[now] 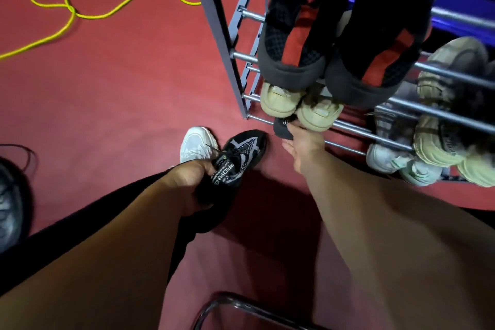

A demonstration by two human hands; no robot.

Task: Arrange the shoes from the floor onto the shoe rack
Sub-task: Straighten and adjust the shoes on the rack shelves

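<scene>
Pointing toe-first at the shoe rack (pixel 214 24) — black sneaker (pixel 241 153) clenched in left grip (pixel 187 182), right grip (pixel 304 146) unreadable

One camera here, worn on the person's head, and it's tilted steeply down and forward. Wide lens, so the edges bow. Both forearms sweep in from the near edge, big and close. The left hand (pixel 187 182), gripping a black sneaker (pixel 235 158), and the right hand (pixel 302 147) land about mid-frame. Red floor (pixel 120 88) fills the left and centre. The shoe rack (pixel 214 21) climbs the far right, seen from above, its top shelf looming close to the lens.
</scene>
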